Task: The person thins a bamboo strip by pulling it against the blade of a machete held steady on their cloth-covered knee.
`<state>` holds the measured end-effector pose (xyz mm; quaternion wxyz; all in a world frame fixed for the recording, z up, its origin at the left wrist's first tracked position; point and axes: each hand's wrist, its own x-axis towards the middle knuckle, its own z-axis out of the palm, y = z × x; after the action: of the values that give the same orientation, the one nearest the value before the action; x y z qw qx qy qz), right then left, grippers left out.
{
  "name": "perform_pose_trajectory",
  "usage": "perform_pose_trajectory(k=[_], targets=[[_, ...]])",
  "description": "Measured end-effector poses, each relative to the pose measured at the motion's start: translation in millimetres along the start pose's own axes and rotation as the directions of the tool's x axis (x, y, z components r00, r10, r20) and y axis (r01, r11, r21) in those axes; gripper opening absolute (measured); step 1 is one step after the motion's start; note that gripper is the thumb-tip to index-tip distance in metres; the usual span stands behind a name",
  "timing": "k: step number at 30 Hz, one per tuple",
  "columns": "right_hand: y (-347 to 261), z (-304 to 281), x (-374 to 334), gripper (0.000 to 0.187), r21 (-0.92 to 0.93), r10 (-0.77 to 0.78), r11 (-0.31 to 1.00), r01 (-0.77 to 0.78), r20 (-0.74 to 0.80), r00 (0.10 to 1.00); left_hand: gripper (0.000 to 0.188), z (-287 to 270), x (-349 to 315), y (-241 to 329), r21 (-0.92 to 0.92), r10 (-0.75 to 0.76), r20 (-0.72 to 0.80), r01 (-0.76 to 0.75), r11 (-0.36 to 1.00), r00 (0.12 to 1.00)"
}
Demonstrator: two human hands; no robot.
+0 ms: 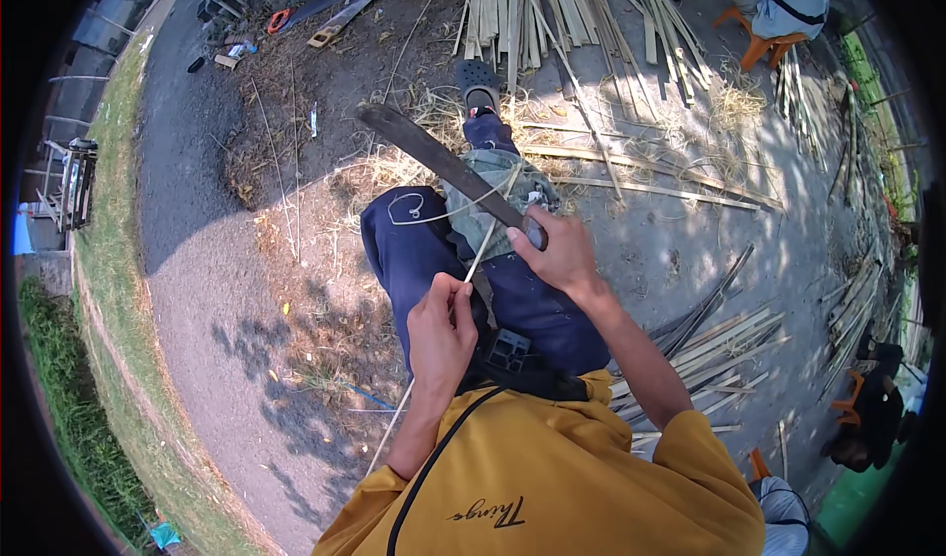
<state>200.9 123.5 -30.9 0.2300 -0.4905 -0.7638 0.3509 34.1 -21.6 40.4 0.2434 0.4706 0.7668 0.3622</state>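
Note:
My left hand point(440, 329) pinches a thin, pale bamboo strip point(481, 248) between thumb and fingers. The strip runs up from beside my left forearm, through the pinch, to the blade over my knee. Wrapped round the handle of a long dark machete point(434, 162) is my right hand point(562, 253), its thumb lying along the blade's base. The blade slants up to the left, across the strip. A thin shaving point(424, 219) curls out leftward near the blade. Beneath lies a grey-green cloth point(475, 226) over my leg. Exactly where the edge touches the strip is hidden.
Long bamboo strips point(537, 14) fan out on the ground ahead, and more strips point(724, 354) lie at my right. Curly shavings point(414, 152) litter the ground around my foot. Handsaws point(360, 12) lie at the far left. People sit on orange stools point(764, 45) at the right.

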Motion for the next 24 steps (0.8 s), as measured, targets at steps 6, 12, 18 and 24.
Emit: perform_pose_trajectory(k=[6, 12, 18, 24], targets=[[-1, -2, -2, 0.044, -0.041, -0.020, 0.999, 0.020, 0.002, 1.000, 0.016, -7, 8, 2, 0.006, -0.034, 0.031, 0.034, 0.999, 0.999], [4, -10, -7, 0.048, 0.024, -0.071, 0.997, 0.071, 0.009, 0.997, 0.016, -12, 15, -1, 0.071, 0.011, 0.061, -0.015, 0.997, 0.998], [5, -15, -30, 0.050, 0.042, -0.115, 0.992, 0.115, -0.005, 0.993, 0.012, -10, 20, -10, 0.025, -0.028, 0.072, 0.026, 0.999, 0.997], [8, -25, -48, 0.052, -0.078, -0.238, 0.968, 0.238, 0.009, 0.971, 0.018, 4, 25, -23, -0.168, -0.030, 0.256, 0.075, 0.983, 0.966]])
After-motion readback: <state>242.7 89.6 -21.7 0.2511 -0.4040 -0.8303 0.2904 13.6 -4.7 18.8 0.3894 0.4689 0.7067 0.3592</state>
